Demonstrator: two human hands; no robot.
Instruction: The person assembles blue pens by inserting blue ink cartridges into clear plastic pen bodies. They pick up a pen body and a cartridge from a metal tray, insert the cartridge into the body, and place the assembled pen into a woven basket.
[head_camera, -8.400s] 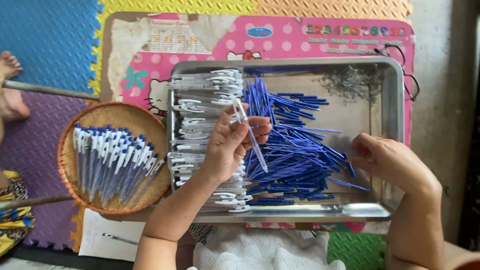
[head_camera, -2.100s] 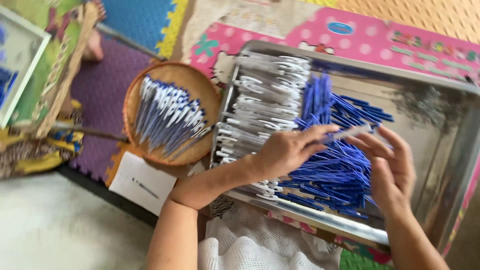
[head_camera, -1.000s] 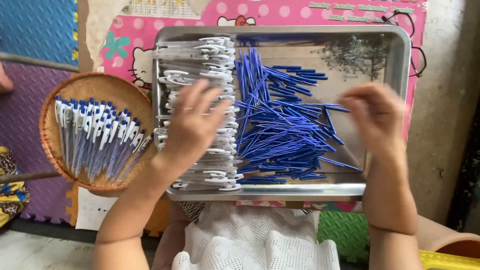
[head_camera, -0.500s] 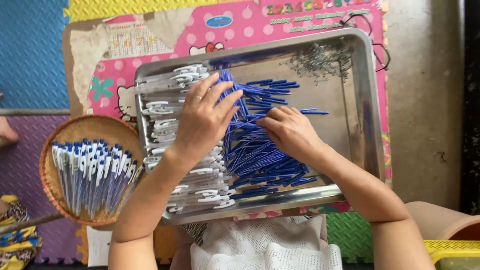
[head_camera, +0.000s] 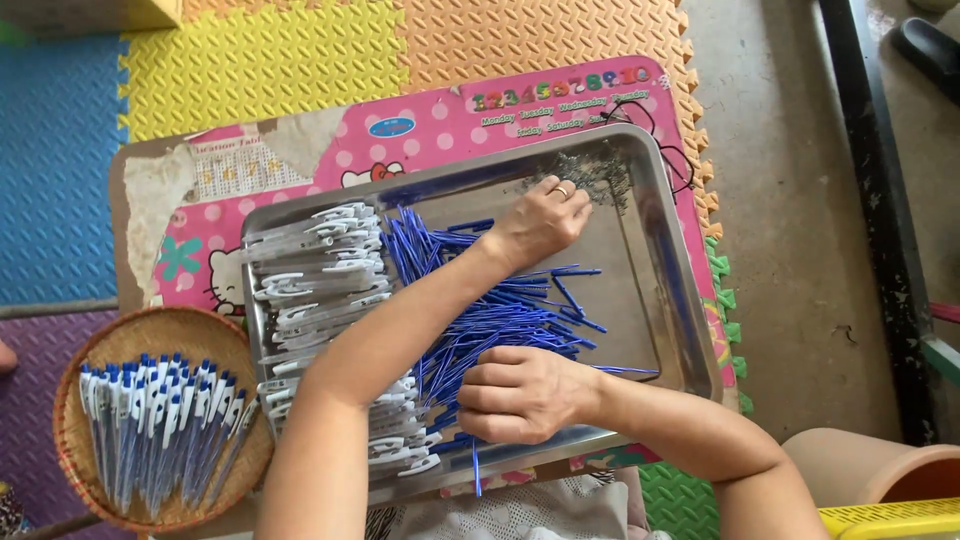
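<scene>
A metal tray (head_camera: 690, 300) holds a row of clear pen barrels with white clips (head_camera: 320, 270) on its left and a heap of blue refills (head_camera: 520, 310) in the middle. A small pile of tiny grey metal bits (head_camera: 600, 170) lies in its far right corner. My left hand (head_camera: 540, 220), with a ring on one finger, reaches across the tray, fingertips bent down at the edge of that grey pile. My right hand (head_camera: 520, 395) is curled into a fist on the near end of the refills, and one blue refill (head_camera: 475, 470) sticks out below it.
A round woven basket (head_camera: 70, 460) at the left holds several blue-and-white pens (head_camera: 150, 420). The tray sits on a pink board (head_camera: 450, 110) over coloured foam mats (head_camera: 280, 60). A clay pot (head_camera: 870, 470) and a yellow crate (head_camera: 890, 520) stand at the lower right.
My left hand has moved from the barrels and refills to the grey pile in the far corner. My right hand has drawn back toward the tray's near edge and closed.
</scene>
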